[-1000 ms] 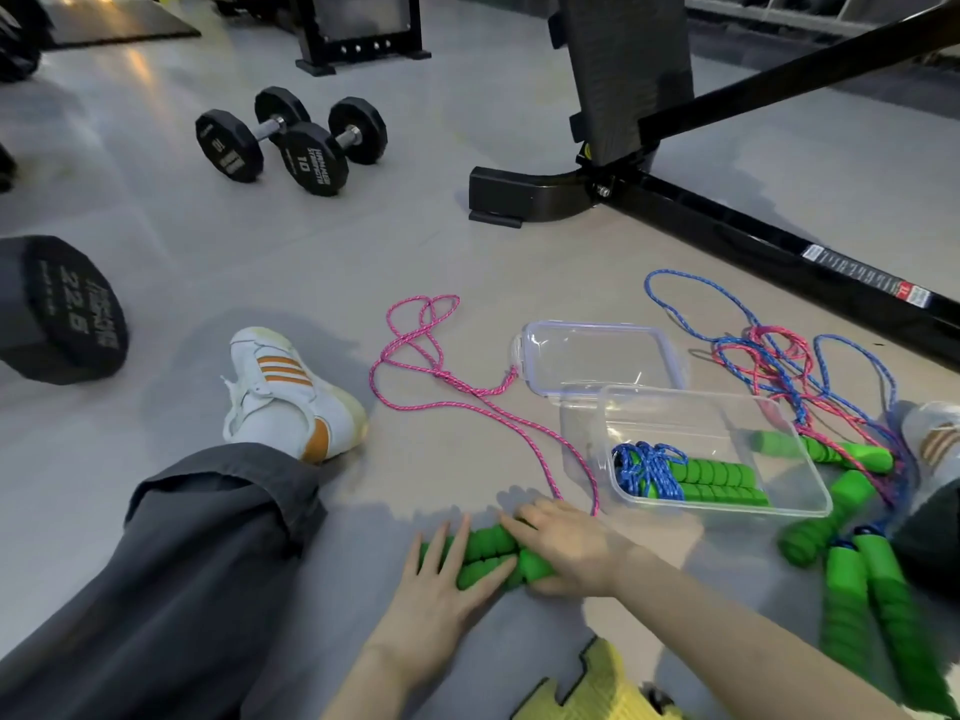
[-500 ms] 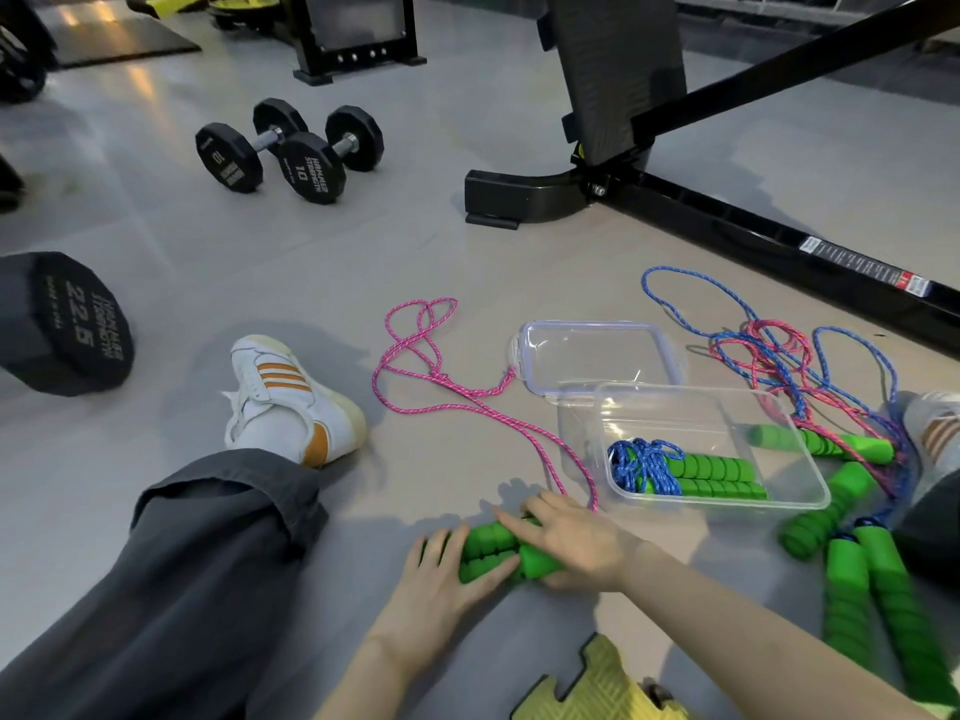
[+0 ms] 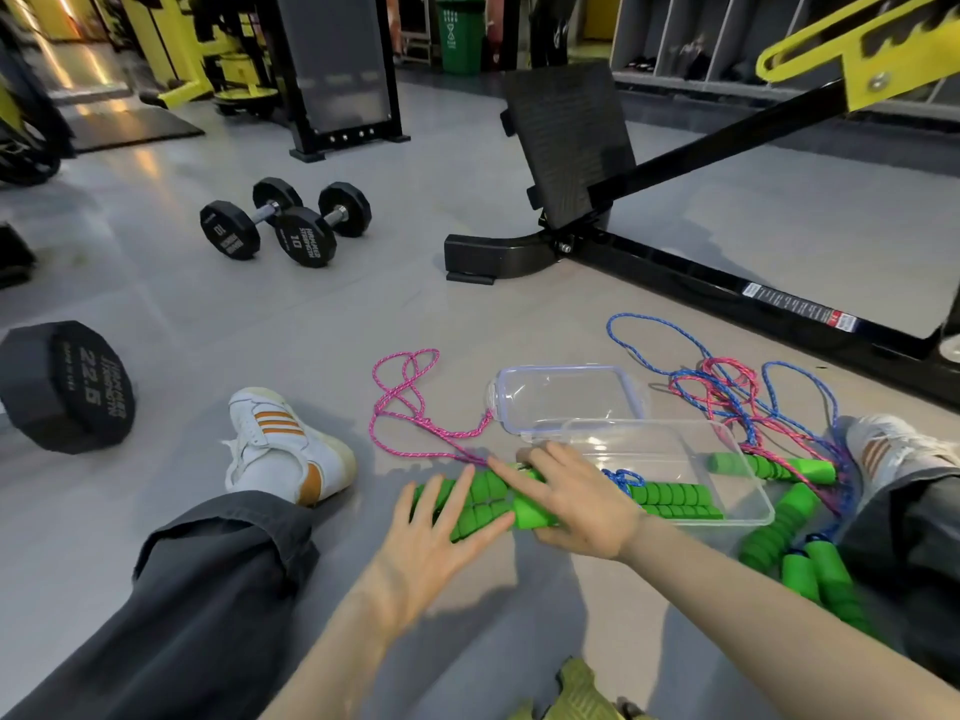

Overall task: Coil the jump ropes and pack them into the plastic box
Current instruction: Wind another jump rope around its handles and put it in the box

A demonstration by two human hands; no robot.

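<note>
The pink rope [image 3: 415, 407] trails loose over the floor [image 3: 260, 314] left of the clear box [image 3: 675, 449] at mid frame; its two green handles [image 3: 488, 498] lie side by side just in front of the box. The foam handles look light, soft and easy to hold, while the cord is limp and likely to tangle, so the handles are the place to hold. The left hand [image 3: 431, 553] lies flat, fingers spread, on them; the right hand [image 3: 576, 498] curls around their right ends, its grip holding them.

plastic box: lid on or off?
Off. The plastic box is open-topped with one coiled blue rope inside; its lid lies on the floor behind it.
</note>
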